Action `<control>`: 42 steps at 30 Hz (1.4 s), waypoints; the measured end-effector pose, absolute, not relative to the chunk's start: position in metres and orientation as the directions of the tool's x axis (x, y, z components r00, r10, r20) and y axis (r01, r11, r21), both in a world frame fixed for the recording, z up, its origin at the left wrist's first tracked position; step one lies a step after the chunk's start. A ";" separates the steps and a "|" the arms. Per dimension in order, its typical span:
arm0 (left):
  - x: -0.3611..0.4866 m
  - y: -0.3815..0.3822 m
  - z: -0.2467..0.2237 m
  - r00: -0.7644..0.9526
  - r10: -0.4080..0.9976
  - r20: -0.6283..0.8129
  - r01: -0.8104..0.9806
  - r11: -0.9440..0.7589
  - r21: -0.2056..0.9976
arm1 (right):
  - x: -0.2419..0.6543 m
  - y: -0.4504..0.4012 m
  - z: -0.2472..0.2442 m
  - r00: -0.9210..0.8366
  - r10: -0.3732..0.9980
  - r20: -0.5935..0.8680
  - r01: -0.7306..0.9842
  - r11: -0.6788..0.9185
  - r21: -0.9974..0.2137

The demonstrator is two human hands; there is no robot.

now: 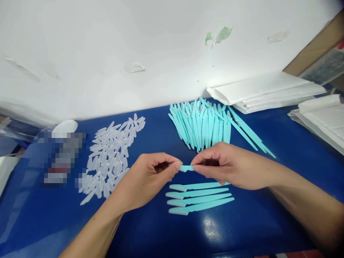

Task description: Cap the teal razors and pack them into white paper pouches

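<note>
Between my two hands is a turquoise eyebrow razor (186, 168), held level above the table. My left hand (150, 179) pinches its left end between thumb and fingertips; whether a cap sits there is hidden. My right hand (228, 165) is closed on its right part. Just below, several like razors (199, 197) lie in a row with their heads to the left. A heap of turquoise razors (201, 123) lies behind my right hand. To the left of my left hand, small translucent plastic caps (110, 154) are spread in a loose pile.
The blue table (156, 136) meets a white wall (107, 53) at the back. White packets (263, 93) are stacked at the back right, with more packets (322, 118) near the right edge. A round white object (64, 127) and a blurred-out item (63, 157) are at the left.
</note>
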State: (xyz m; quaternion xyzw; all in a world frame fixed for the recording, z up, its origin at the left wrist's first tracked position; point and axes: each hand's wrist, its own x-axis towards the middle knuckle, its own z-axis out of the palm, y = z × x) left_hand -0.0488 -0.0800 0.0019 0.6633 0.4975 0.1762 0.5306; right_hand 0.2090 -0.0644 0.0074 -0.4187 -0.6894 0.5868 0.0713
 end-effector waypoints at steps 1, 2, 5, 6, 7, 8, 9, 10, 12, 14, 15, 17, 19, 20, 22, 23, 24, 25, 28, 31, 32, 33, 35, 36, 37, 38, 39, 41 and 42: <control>-0.050 -0.080 0.002 0.467 0.846 -0.257 0.500 -0.014 0.866 | 0.207 -0.065 0.007 -0.639 0.678 -0.364 0.506 0.014 -0.863; -0.052 -0.079 0.003 0.491 0.842 -0.224 0.524 -0.080 0.848 | 0.205 -0.066 0.006 -0.642 0.696 -0.322 0.520 0.087 -0.850; -0.054 -0.079 0.002 0.557 0.809 -0.190 0.578 -0.214 0.787 | 0.201 -0.072 0.003 -0.653 0.730 -0.202 0.581 0.312 -0.752; -0.054 -0.079 0.002 0.571 0.799 -0.189 0.594 -0.243 0.767 | 0.200 -0.074 0.002 -0.656 0.730 -0.190 0.605 0.360 -0.710; -0.054 -0.079 0.001 0.583 0.790 -0.189 0.608 -0.270 0.747 | 0.200 -0.076 0.001 -0.656 0.730 -0.192 0.629 0.390 -0.672; -0.053 -0.079 0.000 0.594 0.782 -0.188 0.620 -0.296 0.727 | 0.199 -0.078 0.000 -0.652 0.732 -0.198 0.651 0.406 -0.642; -0.053 -0.080 -0.001 0.604 0.775 -0.186 0.629 -0.321 0.708 | 0.200 -0.079 0.000 -0.647 0.736 -0.200 0.664 0.415 -0.622; -0.054 -0.080 -0.002 0.609 0.773 -0.177 0.637 -0.344 0.690 | 0.200 -0.080 0.000 -0.642 0.741 -0.197 0.672 0.421 -0.609; -0.055 -0.081 -0.003 0.614 0.775 -0.149 0.644 -0.383 0.662 | 0.201 -0.082 -0.001 -0.632 0.757 -0.168 0.678 0.434 -0.594; -0.058 -0.081 -0.004 0.622 0.774 -0.120 0.642 -0.416 0.644 | 0.202 -0.082 -0.002 -0.634 0.760 -0.141 0.675 0.456 -0.580; -0.059 -0.081 -0.003 0.629 0.769 -0.114 0.641 -0.431 0.636 | 0.201 -0.082 -0.003 -0.643 0.754 -0.134 0.669 0.468 -0.578; -0.062 -0.081 -0.003 0.652 0.747 -0.126 0.639 -0.454 0.621 | 0.201 -0.083 -0.004 -0.668 0.732 -0.131 0.647 0.485 -0.589; -0.064 -0.080 -0.002 0.673 0.724 -0.151 0.640 -0.468 0.609 | 0.199 -0.084 -0.006 -0.691 0.710 -0.135 0.620 0.487 -0.615; -0.064 -0.080 -0.001 0.681 0.713 -0.166 0.642 -0.473 0.604 | 0.198 -0.085 -0.007 -0.698 0.704 -0.135 0.610 0.484 -0.628; -0.065 -0.081 0.000 0.695 0.694 -0.188 0.640 -0.479 0.600 | 0.195 -0.086 -0.007 -0.705 0.696 -0.139 0.597 0.476 -0.646; -0.066 -0.081 0.001 0.700 0.686 -0.198 0.640 -0.480 0.600 | 0.194 -0.087 -0.007 -0.708 0.691 -0.143 0.594 0.473 -0.651; -0.066 -0.082 0.001 0.703 0.680 -0.207 0.640 -0.479 0.600 | 0.192 -0.087 -0.006 -0.712 0.686 -0.149 0.591 0.472 -0.654; -0.066 -0.082 0.002 0.707 0.674 -0.214 0.639 -0.479 0.602 | 0.191 -0.087 -0.005 -0.715 0.682 -0.154 0.590 0.470 -0.657; -0.069 -0.083 0.005 0.716 0.664 -0.215 0.624 -0.471 0.624 | 0.194 -0.086 0.000 -0.719 0.671 -0.179 0.590 0.455 -0.666; -0.075 -0.078 0.012 0.662 0.739 -0.122 0.613 -0.441 0.655 | 0.212 -0.079 0.009 -0.657 0.744 -0.120 0.593 0.413 -0.691; -0.078 -0.076 0.016 0.606 0.793 -0.059 0.627 -0.430 0.650 | 0.222 -0.075 0.012 -0.574 0.815 -0.079 0.626 0.374 -0.684; -0.083 -0.073 0.020 0.526 0.850 0.014 0.653 -0.414 0.635 | 0.233 -0.070 0.016 -0.438 0.898 -0.038 0.687 0.307 -0.658; -0.093 -0.068 0.027 0.349 0.928 0.131 0.722 -0.356 0.593 | 0.258 -0.059 0.023 -0.112 0.993 0.042 0.843 0.117 -0.525; -0.098 -0.066 0.029 0.277 0.948 0.154 0.754 -0.314 0.576 | 0.271 -0.053 0.026 0.029 0.997 0.077 0.904 0.007 -0.427; -0.103 -0.064 0.031 0.225 0.962 0.152 0.780 -0.271 0.564 | 0.282 -0.048 0.028 0.110 0.991 0.073 0.938 -0.079 -0.337; -0.108 -0.062 0.033 0.193 0.972 0.134 0.799 -0.235 0.553 | 0.293 -0.043 0.029 0.162 0.985 0.060 0.954 -0.140 -0.265; -0.112 -0.060 0.033 0.176 0.978 0.110 0.813 -0.207 0.544 | 0.301 -0.038 0.029 0.193 0.981 0.034 0.960 -0.182 -0.211; -0.118 -0.057 0.033 0.161 0.985 0.058 0.835 -0.167 0.525 | 0.313 -0.031 0.026 0.207 0.977 -0.046 0.964 -0.212 -0.160; -0.120 -0.056 0.032 0.157 0.987 0.035 0.842 -0.152 0.517 | 0.317 -0.028 0.022 0.198 0.977 -0.084 0.966 -0.209 -0.150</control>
